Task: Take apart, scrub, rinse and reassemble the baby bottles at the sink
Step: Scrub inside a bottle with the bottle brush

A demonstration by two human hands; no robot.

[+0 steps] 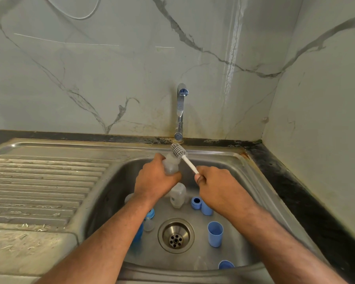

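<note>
Marble-patterned wall panels stand behind a steel sink (244, 167) with a ribbed draining board (41, 181) on its left. Above the basin, the left hand (154, 179) grips a clear bottle (171, 165), tilted away. The right hand (217, 185) is closed around the white handle of a grey brush (179, 151), whose head touches the bottle's top. Below lie another clear bottle (178, 194), blue rings (196, 202) and a blue cap (215, 233) near the drain (175, 235). Behind stands the tap (180, 107).
</note>
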